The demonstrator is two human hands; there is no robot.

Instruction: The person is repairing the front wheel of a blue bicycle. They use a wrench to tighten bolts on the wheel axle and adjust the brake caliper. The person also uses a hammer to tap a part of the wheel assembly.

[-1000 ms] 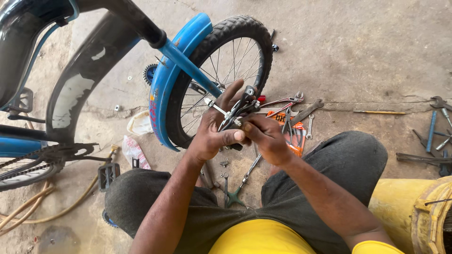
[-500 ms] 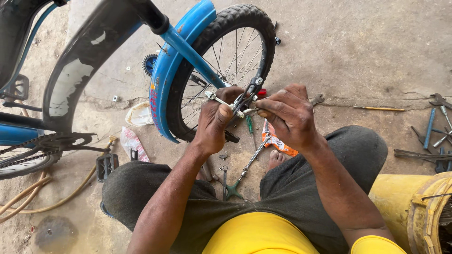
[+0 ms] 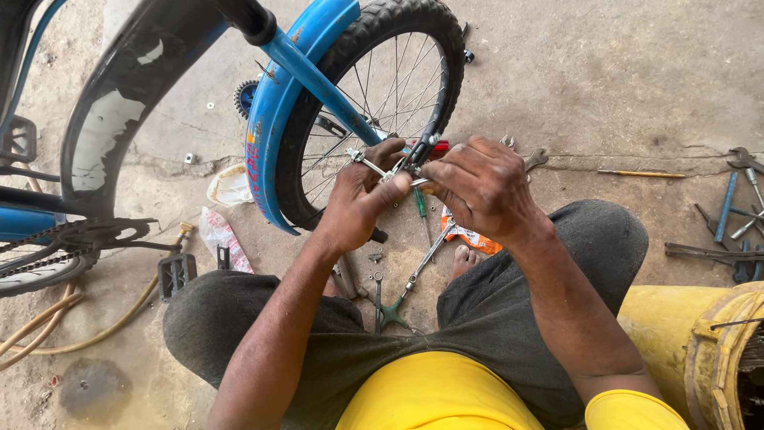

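Both hands meet just in front of the bicycle wheel (image 3: 382,103), low against its spokes. The left hand (image 3: 362,199) is curled shut around a small metal brake part (image 3: 390,169) — a thin silver rod with a nut at its end pokes out past the thumb toward the blue mudguard (image 3: 274,119). The right hand (image 3: 481,187) comes in from the other side with its fingers bent and pinched narrow on the same part, fingertips almost touching those of the left; exactly what sits between them is too small to tell.

The wheel stands upright on the concrete floor (image 3: 605,72), its blue fork leg (image 3: 318,80) slanting down across the tyre to the hub. Beneath the hands, between the person's knees (dark trousers, a bare toe showing), lie a green-handled cross wrench (image 3: 398,306), a few loose nuts and an orange packet (image 3: 469,237). A black pedal (image 3: 177,273) rests on the floor near the left knee, beside the chain and chainring (image 3: 76,239) at the left edge. More spanners (image 3: 732,215) lie spread along the right edge of the floor — well apart from the hands — and a yellow drum (image 3: 700,342) fills the lower right corner.
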